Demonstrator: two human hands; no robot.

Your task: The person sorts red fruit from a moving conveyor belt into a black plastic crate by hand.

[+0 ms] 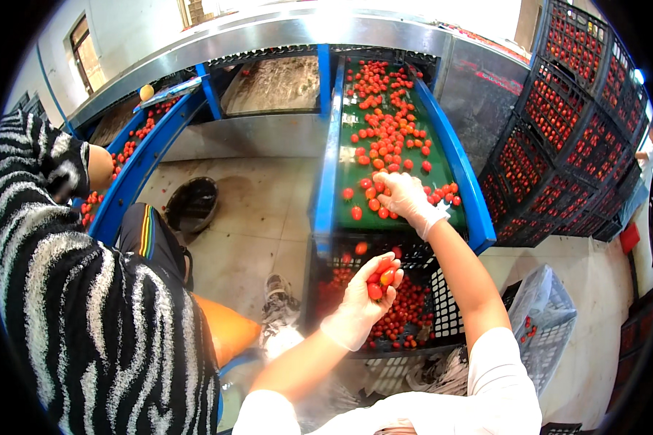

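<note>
Small red and orange cherry tomatoes [381, 136] lie spread down a green conveyor belt [353, 163] between blue side rails. My right hand [408, 201], in a thin clear glove, reaches over the lower belt with its fingertips at the tomatoes; whether it grips one is hidden. Cupped palm up, my left hand [364, 302] is gloved too and holds several cherry tomatoes [381, 278]. It is above a black plastic crate [449, 304] at the belt's lower end, which has many tomatoes in it. One tomato [361, 248] is between the belt's end and the crate.
A co-worker in a striped black and white top [114, 304] sits close on the left, beside another tomato chute [158, 147]. A black basin [191, 204] is on the floor. Stacked tomato crates [560, 125] stand at the right, with a plastic-lined crate [544, 321] nearer me.
</note>
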